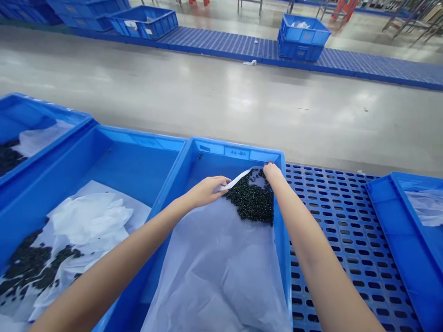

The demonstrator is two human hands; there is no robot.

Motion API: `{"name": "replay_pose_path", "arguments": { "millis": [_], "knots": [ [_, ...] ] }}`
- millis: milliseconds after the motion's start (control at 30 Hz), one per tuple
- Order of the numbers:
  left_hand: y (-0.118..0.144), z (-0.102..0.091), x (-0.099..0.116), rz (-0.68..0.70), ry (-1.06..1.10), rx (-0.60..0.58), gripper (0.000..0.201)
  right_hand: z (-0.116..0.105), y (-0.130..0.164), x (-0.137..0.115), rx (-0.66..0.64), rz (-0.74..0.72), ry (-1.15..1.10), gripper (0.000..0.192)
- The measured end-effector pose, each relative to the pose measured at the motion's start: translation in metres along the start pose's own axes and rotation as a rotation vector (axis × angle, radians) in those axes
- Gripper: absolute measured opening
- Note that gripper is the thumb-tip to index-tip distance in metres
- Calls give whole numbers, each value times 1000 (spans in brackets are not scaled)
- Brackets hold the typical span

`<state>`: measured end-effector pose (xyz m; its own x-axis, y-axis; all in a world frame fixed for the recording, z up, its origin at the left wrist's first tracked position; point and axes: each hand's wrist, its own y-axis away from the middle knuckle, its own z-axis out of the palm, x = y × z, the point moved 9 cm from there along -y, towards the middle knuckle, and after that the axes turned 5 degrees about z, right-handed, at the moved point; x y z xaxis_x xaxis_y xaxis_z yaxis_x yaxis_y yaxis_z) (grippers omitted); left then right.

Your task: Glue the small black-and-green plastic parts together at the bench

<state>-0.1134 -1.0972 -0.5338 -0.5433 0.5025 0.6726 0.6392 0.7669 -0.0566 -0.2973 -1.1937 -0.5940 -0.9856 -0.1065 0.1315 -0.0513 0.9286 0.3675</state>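
Observation:
A blue plastic bin (238,152) stands in front of me, lined with a white sheet (214,263). A heap of small black parts (251,200) lies at the far end of the sheet. My left hand (207,190) pinches the folded far edge of the sheet, left of the heap. My right hand (272,172) grips the sheet's far right corner against the bin wall. Both forearms reach into the bin from below.
To the left, a second blue bin (138,143) holds crumpled white sheets (86,216) and scattered black parts (27,267). A third bin (34,110) is at far left, another (408,230) at right. A perforated blue pallet (339,221) lies between. Across the grey floor sit more bins (301,34).

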Motion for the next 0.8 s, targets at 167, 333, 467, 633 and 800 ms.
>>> {"name": "replay_pose_path", "arguments": {
  "millis": [167,333,467,633,800],
  "knots": [
    [16,-8,-22,-93,70,41,25,13,3,-2,-105,-26,-32,35],
    [21,-6,-46,-214,51,32,29,9,14,-5,-202,-127,-100,29],
    [23,0,-46,-226,23,6,35,-14,11,-5,-97,-147,-123,57],
    [39,0,-43,-294,-61,25,34,2,9,-10,-122,-155,-60,46],
    [58,3,-33,-314,-120,40,27,11,24,-10,-88,-191,40,24]
  ]
}}
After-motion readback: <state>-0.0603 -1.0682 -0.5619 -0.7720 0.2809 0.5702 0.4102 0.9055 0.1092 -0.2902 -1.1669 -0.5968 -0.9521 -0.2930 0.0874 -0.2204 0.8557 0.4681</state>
